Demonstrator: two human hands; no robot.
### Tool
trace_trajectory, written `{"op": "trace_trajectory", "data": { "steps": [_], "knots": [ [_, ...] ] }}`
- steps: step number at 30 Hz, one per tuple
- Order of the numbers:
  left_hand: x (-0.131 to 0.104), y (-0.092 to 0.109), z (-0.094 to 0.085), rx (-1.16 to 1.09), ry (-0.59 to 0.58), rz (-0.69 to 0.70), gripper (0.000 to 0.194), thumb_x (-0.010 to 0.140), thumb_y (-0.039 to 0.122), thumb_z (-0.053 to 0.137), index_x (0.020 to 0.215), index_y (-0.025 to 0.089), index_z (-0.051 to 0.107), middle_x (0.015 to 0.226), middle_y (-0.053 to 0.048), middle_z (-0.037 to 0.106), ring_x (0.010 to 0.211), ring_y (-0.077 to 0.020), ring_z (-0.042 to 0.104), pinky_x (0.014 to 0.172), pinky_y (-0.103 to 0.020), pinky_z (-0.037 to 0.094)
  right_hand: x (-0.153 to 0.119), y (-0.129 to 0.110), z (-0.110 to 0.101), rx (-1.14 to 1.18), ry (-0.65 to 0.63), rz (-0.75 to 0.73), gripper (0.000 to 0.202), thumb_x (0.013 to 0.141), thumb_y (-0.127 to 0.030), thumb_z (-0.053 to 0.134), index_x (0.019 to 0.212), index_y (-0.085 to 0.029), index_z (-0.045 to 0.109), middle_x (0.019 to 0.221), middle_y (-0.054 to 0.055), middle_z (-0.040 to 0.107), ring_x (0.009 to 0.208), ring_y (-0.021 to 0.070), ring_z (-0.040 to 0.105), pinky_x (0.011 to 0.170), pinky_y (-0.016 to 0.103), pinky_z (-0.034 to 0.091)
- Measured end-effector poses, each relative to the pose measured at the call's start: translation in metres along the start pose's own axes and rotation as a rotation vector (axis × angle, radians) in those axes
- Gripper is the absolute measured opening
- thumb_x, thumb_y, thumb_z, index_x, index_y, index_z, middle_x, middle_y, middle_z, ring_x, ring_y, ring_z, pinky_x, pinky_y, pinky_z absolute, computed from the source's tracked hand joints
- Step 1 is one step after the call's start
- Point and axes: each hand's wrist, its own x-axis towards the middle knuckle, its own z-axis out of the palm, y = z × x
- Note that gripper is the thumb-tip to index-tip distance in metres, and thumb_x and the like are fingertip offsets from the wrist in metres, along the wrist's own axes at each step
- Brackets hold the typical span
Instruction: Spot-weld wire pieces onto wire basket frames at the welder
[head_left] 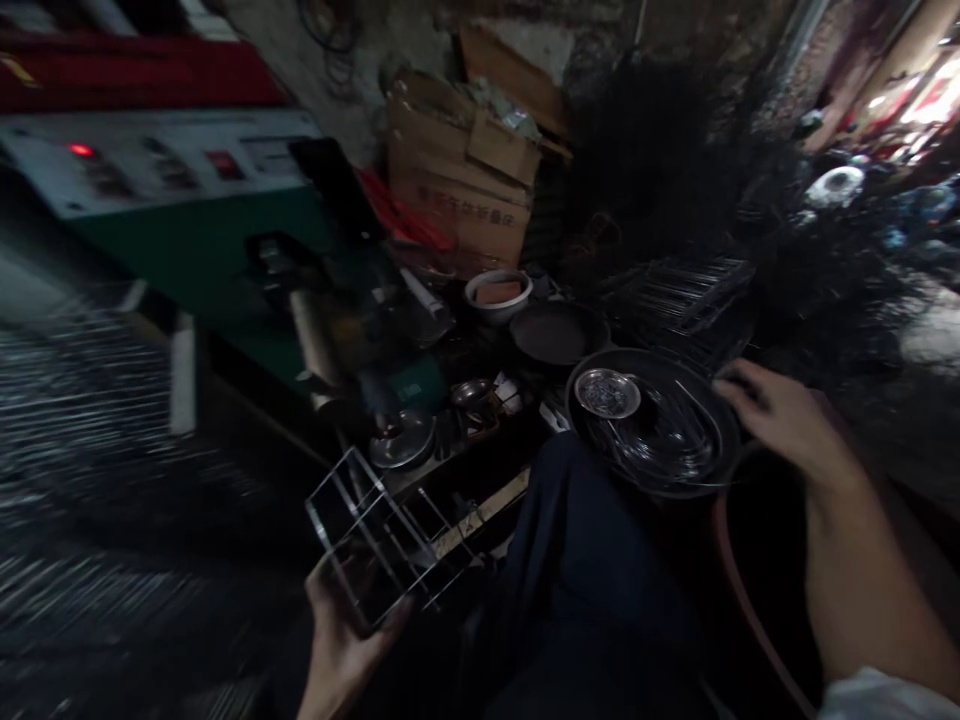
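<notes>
Dim wall [364, 110] behind | wire frame [397, 508], lower left-centre, gripped by left hand [345, 635] | right hand [780, 415] seen at rim of pan [727, 425], right; pinch cannot be told | small bowl [635, 398] inside could be tipped if pan is knocked

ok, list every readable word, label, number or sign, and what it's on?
"午休折叠床": printed on the cardboard box; the characters before it are too blurred to read.
Markings on the white control panel: too blurred.
Pale marks on the small green block: too small and blurred.
</notes>
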Motion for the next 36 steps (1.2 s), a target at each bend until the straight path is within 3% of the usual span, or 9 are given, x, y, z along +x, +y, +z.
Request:
{"op": "trace_trajectory", "data": {
  "steps": [3, 5, 9, 14, 17, 20, 27, 36],
  "knots": [
    [0.008, 0.004, 0.004, -0.056, -0.022, 0.048, 0.087, 0.063, 0.04, 0.09, 0.134, 0.032, 0.04, 0.135, -0.008, 0.051, 0.128, -0.036, 0.059, 0.111, -0.067, 0.047, 0.025, -0.045, -0.007, 0.428, 0.035, -0.126, 0.028, 0.094, -0.049, 0.062, 0.096, -0.021, 0.067, 0.084, 0.004, 0.066, 0.073, 0.0204, 0.061, 0.068, 0.032, 0.047],
    [0.01, 0.007, 0.001, -0.05, -0.021, 0.105, 0.087, 0.063, 0.036, 0.089, 0.135, 0.032, 0.04, 0.136, -0.008, 0.049, 0.131, -0.0346, 0.055, 0.115, -0.069, 0.04, 0.042, -0.083, 0.007, 0.697, -0.089, -0.156, 0.033, 0.091, -0.053, 0.068, 0.102, -0.022, 0.068, 0.086, 0.003, 0.067, 0.073, 0.0188, 0.061, 0.066, 0.03, 0.048],
    [0.009, 0.011, -0.012, -0.036, -0.047, 0.179, 0.091, 0.068, 0.032, 0.086, 0.143, 0.032, 0.034, 0.136, -0.009, 0.046, 0.133, -0.0331, 0.052, 0.119, -0.069, 0.036, 0.067, -0.155, 0.068, 0.866, -0.384, -0.257, 0.045, 0.087, -0.064, 0.072, 0.092, -0.02, 0.072, 0.083, 0.004, 0.067, 0.076, 0.0211, 0.061, 0.069, 0.03, 0.048],
    [0.011, 0.005, -0.025, -0.02, -0.038, 0.237, 0.094, 0.069, 0.033, 0.084, 0.145, 0.03, 0.03, 0.135, -0.01, 0.042, 0.126, -0.0295, 0.053, 0.117, -0.063, 0.042, 0.064, -0.215, 0.164, 0.853, -0.444, -0.356, 0.052, 0.088, -0.067, 0.069, 0.071, -0.018, 0.063, 0.068, 0.0, 0.056, 0.068, 0.0174, 0.052, 0.068, 0.03, 0.04],
    [0.014, -0.002, -0.03, -0.004, -0.021, 0.256, 0.098, 0.068, 0.033, 0.085, 0.147, 0.03, 0.027, 0.138, -0.011, 0.037, 0.125, -0.0286, 0.053, 0.115, -0.061, 0.046, 0.052, -0.232, 0.208, 0.85, -0.45, -0.387, 0.05, 0.086, -0.062, 0.074, 0.067, -0.019, 0.058, 0.067, -0.002, 0.052, 0.067, 0.0161, 0.048, 0.066, 0.03, 0.036],
    [0.021, -0.006, -0.031, -0.017, -0.012, 0.265, 0.098, 0.068, 0.034, 0.085, 0.147, 0.03, 0.027, 0.137, -0.01, 0.036, 0.125, -0.028, 0.052, 0.115, -0.06, 0.046, 0.046, -0.243, 0.23, 0.857, -0.48, -0.416, 0.05, 0.086, -0.062, 0.075, 0.066, -0.02, 0.057, 0.068, -0.002, 0.052, 0.067, 0.0166, 0.048, 0.065, 0.03, 0.035],
    [0.042, -0.012, -0.024, -0.016, -0.065, 0.236, 0.097, 0.066, 0.029, 0.083, 0.146, 0.029, 0.028, 0.137, -0.01, 0.036, 0.127, -0.0289, 0.049, 0.116, -0.057, 0.046, 0.047, -0.263, 0.24, 0.886, -0.537, -0.465, 0.051, 0.086, -0.064, 0.076, 0.065, -0.02, 0.057, 0.067, 0.0, 0.052, 0.067, 0.0178, 0.048, 0.064, 0.032, 0.035],
    [0.059, -0.025, -0.021, 0.011, -0.106, 0.201, 0.099, 0.064, 0.027, 0.083, 0.146, 0.028, 0.027, 0.135, -0.01, 0.038, 0.128, -0.0312, 0.05, 0.116, -0.058, 0.045, 0.061, -0.267, 0.261, 0.908, -0.605, -0.443, 0.05, 0.086, -0.061, 0.077, 0.065, -0.021, 0.055, 0.068, -0.001, 0.051, 0.069, 0.0176, 0.048, 0.065, 0.031, 0.034]
  ]
}}
